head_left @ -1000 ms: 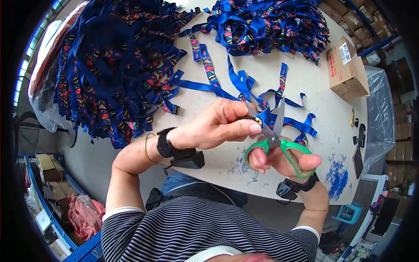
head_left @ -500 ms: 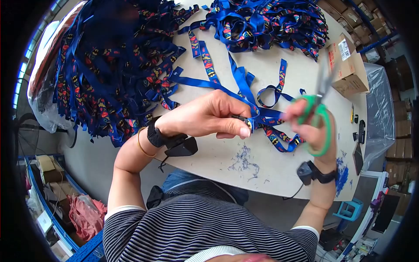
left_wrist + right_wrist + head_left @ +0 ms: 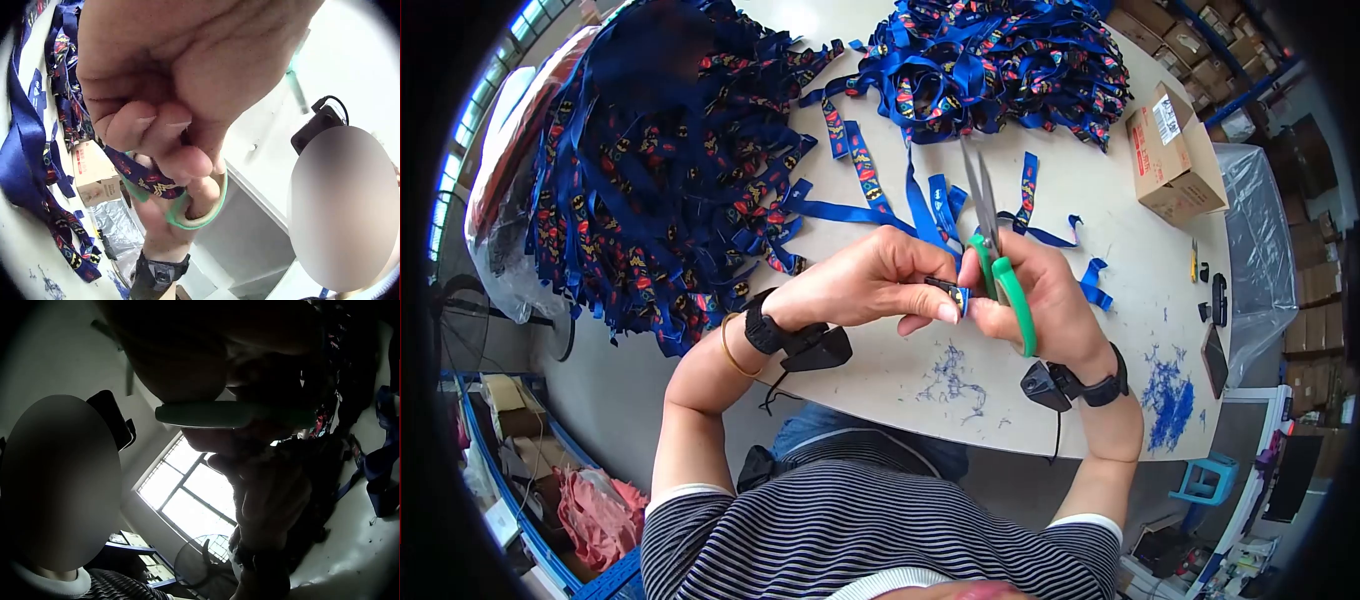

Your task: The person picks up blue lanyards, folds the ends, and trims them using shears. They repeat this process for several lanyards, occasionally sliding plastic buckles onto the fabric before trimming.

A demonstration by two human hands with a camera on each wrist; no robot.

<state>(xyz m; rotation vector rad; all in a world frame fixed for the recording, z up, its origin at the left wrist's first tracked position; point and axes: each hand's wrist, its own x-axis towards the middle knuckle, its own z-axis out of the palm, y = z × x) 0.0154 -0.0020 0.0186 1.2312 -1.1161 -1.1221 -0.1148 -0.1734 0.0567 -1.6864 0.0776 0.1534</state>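
Note:
My left hand [image 3: 890, 275] pinches the end of a printed blue strap [image 3: 963, 300] between thumb and fingers. In the left wrist view a length of the strap [image 3: 150, 180] with yellow emblems runs from under those fingers. Green-handled scissors [image 3: 983, 200] sit in my right hand [image 3: 1055, 295], the blades pointing away from the body. Its fingertips are right at the strap end, beside the left thumb. The right wrist view is dark, with a green handle [image 3: 206, 415] across the hand. Several loose straps [image 3: 863, 170] lie on the table beyond both hands.
A big heap of straps [image 3: 650, 190] covers the table's left, and another pile [image 3: 1000, 75] lies at the back. An open cardboard box [image 3: 1178, 165] stands on the right, near a yellow cutter [image 3: 1194, 262]. Blue thread scraps [image 3: 1168, 405] lie at the right edge.
The scissors were open at the strap, then swung right, away from it. Now the right hand is back beside the left, scissors closed and blades turned away, its fingers at the strap end.

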